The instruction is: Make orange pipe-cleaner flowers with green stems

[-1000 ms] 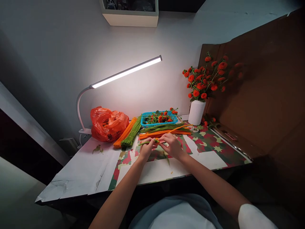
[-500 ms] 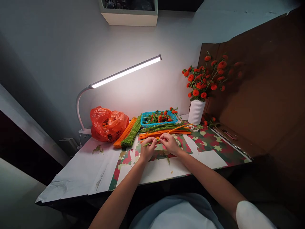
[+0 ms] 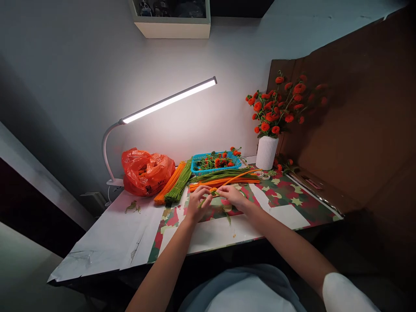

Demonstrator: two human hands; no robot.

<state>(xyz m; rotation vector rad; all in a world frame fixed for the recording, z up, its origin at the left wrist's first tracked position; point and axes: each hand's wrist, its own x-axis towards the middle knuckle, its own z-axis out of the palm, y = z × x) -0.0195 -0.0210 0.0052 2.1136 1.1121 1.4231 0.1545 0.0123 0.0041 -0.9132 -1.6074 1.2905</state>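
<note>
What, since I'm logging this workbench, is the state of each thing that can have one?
Desk lamp: lit
Orange-red bag: bulging, crumpled
Blue basket: filled with orange blooms
White vase: upright, holding red flowers
Green bundle: laid beside orange bundle
Left hand: closed on green stem
Right hand: fingertips at small flower
Small flower: held

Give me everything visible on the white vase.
The white vase stands upright on the table, near its back edge, right of the blue basket. Its body is roughly cylindrical with vertical ribs; the material could be ceramic or plastic. Orange-red flowers with green stems fill it, hiding most of its mouth.
</note>
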